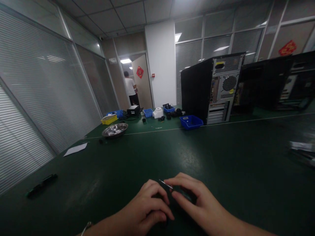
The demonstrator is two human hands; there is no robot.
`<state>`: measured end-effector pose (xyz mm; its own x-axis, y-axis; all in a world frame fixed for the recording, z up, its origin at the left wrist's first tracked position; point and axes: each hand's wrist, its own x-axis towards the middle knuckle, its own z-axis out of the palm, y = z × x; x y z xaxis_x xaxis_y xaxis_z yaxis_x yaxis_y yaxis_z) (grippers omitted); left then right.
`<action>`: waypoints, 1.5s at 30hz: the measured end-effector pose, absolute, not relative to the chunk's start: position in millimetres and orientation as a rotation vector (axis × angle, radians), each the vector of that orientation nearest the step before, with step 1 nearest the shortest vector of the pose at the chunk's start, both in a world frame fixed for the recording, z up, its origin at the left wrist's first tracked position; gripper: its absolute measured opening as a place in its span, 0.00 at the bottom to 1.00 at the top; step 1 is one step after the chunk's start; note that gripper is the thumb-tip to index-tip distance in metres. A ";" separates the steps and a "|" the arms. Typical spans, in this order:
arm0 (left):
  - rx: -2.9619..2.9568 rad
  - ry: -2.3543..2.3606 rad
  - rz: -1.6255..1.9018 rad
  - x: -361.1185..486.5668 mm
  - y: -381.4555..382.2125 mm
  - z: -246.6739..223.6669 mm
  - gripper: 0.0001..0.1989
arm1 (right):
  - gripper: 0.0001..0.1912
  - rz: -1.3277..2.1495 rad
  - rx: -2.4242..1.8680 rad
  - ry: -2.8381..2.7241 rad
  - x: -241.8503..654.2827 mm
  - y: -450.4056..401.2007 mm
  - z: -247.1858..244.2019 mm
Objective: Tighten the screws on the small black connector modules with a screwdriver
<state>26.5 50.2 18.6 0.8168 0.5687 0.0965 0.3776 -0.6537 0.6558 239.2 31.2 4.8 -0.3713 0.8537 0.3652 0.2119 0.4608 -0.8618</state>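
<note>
Low over the green table, my right hand pinches a thin, shiny metal-edged piece between thumb and fingertips. Its kind is too small and dark to tell. Just left of it, my left hand is loosely bent with its fingers apart, close to the table top and beside my right fingertips. Nothing shows in the left hand, though the space under its thumb is dark.
A dark pen-like object and white paper lie left. A metal bowl, yellow basket and blue bin stand farther back. Black computer cases line the back right. A person stands at the doorway.
</note>
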 end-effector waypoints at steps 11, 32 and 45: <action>2.354 0.705 0.431 26.2 44.3 21.5 0.17 | 0.12 0.943 -0.873 -1.839 241.2 30.4 4.8; 2.434 1.033 0.309 32.9 39.5 22.8 0.15 | 0.16 0.742 -1.141 -2.254 237.6 20.0 1.5; 1.963 1.038 0.584 27.7 49.4 14.1 0.19 | 0.10 0.878 -1.092 -1.839 240.5 27.8 1.0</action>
<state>27.7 49.4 14.1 0.5527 0.8331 0.0232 0.4527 -0.3234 0.8310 240.5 27.8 1.0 -0.3017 0.9094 0.2862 0.3489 0.3847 -0.8546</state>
